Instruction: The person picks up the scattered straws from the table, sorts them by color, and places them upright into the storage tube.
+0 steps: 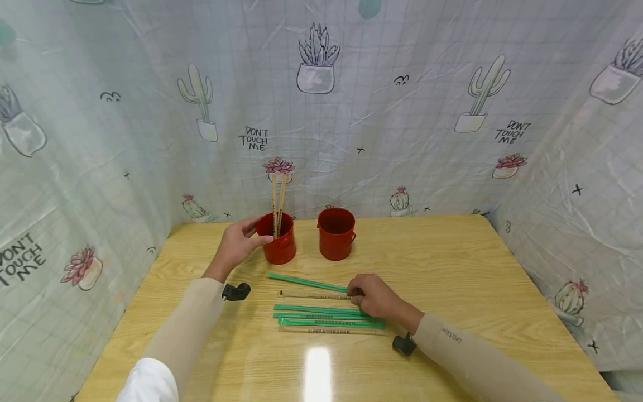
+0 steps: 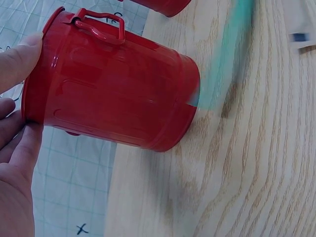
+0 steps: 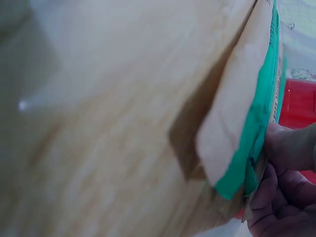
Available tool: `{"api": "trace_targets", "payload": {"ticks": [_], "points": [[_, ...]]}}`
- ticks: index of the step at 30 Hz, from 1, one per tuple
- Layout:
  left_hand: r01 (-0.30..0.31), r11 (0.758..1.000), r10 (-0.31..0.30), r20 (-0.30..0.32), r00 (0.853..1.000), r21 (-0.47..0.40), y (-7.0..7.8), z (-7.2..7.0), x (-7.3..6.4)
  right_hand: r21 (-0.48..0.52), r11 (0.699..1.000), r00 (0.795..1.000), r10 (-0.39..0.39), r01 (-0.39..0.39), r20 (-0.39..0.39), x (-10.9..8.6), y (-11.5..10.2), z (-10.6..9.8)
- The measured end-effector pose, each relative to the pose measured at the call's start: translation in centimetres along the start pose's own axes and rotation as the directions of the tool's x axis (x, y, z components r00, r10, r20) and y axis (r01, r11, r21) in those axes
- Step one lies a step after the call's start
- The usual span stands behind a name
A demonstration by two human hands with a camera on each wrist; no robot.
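Note:
At the left, my left hand (image 1: 238, 244) grips the rim of a small red bucket (image 1: 281, 250), thumb on the near side. Two tan wrapped straws (image 1: 281, 204) stand upright in it, leaning against its inside. My right hand (image 1: 374, 296) pinches the right end of a green wrapped straw (image 1: 307, 282), whose strip looks blurred in the left wrist view. Just below it lies a tan wrapped straw (image 1: 313, 296), its right end hidden by the hand. Several green wrapped straws (image 1: 321, 309) and another tan straw (image 1: 329, 330) lie side by side nearer the front.
A second red bucket (image 1: 337, 247) with side handles stands to the right of the first. Patterned cloth (image 1: 377, 162) hangs behind and on both sides of the wooden table (image 1: 432, 251). Black wrist cameras (image 1: 403, 344) sit below the wrists.

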State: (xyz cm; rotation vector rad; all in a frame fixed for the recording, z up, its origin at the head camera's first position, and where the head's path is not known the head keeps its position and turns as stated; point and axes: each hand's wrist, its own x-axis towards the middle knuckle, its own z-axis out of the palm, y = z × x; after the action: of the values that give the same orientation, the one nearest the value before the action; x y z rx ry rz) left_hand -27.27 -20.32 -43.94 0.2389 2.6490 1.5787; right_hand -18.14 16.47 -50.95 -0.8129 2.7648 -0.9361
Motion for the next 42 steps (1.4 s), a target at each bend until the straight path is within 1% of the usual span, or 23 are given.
{"api": "trace_targets", "payload": {"ticks": [4, 6, 11, 13, 15, 18, 20, 23, 25, 29, 32, 36, 42], "points": [[-0.004, 1.000, 0.004, -0.002, 1.000, -0.003, -0.1, 0.0, 0.0, -0.060, 0.997, 0.998, -0.045, 0.047, 0.031, 0.0, 0.0, 0.1], [-0.007, 1.000, 0.007, 0.000, 1.000, -0.004, -0.1, 0.0, 0.0, -0.115, 0.990, 0.996, -0.078, 0.083, 0.044, 0.0, -0.1, 0.1], [-0.003, 1.000, 0.003, -0.002, 1.000, -0.005, -0.1, 0.0, 0.0, -0.265, 0.951, 0.987, -0.139, 0.157, 0.084, 0.0, -0.4, 0.0], [0.000, 1.000, 0.000, -0.004, 1.000, 0.001, -0.1, 0.0, 0.0, -0.294, 0.943, 0.986, -0.135, 0.158, 0.095, -0.1, -0.5, -0.1], [0.001, 1.000, -0.001, -0.005, 1.000, 0.005, -0.1, 0.0, 0.0, -0.302, 0.941, 0.987, -0.132, 0.153, 0.089, 0.0, -0.7, -0.3], [0.002, 1.000, -0.002, -0.003, 1.000, 0.010, -0.1, 0.0, 0.0, -0.292, 0.947, 0.991, -0.123, 0.135, 0.060, 0.1, -1.2, -0.8], [0.001, 1.000, -0.001, -0.001, 1.000, 0.009, -0.1, 0.0, 0.0, -0.271, 0.952, 0.989, -0.142, 0.145, 0.028, 0.4, -1.5, -1.3], [-0.002, 1.000, 0.002, -0.001, 1.000, 0.004, -0.1, 0.0, 0.0, -0.233, 0.957, 0.981, -0.188, 0.175, -0.038, 0.9, -2.2, -2.1], [-0.005, 1.000, 0.005, 0.000, 1.000, 0.002, -0.2, 0.0, 0.0, -0.204, 0.959, 0.971, -0.222, 0.199, -0.093, 1.3, -2.7, -2.5], [-0.023, 1.000, 0.023, 0.003, 1.000, -0.020, -0.4, 0.1, 0.0, -0.159, 0.955, 0.940, -0.278, 0.249, -0.198, 2.3, -4.1, -3.2], [-0.029, 0.999, 0.029, 0.004, 1.000, -0.031, -0.5, 0.0, 0.0, -0.161, 0.943, 0.907, -0.327, 0.292, -0.266, 3.3, -4.8, -3.5], [-0.018, 1.000, 0.018, 0.001, 1.000, -0.021, -0.6, 0.0, 0.0, -0.137, 0.934, 0.869, -0.358, 0.331, -0.342, 4.8, -5.8, -3.9], [-0.024, 1.000, 0.024, 0.007, 1.000, -0.016, -0.4, 0.0, 0.1, -0.061, 0.934, 0.845, -0.346, 0.353, -0.407, 6.7, -7.3, -4.6]]}}
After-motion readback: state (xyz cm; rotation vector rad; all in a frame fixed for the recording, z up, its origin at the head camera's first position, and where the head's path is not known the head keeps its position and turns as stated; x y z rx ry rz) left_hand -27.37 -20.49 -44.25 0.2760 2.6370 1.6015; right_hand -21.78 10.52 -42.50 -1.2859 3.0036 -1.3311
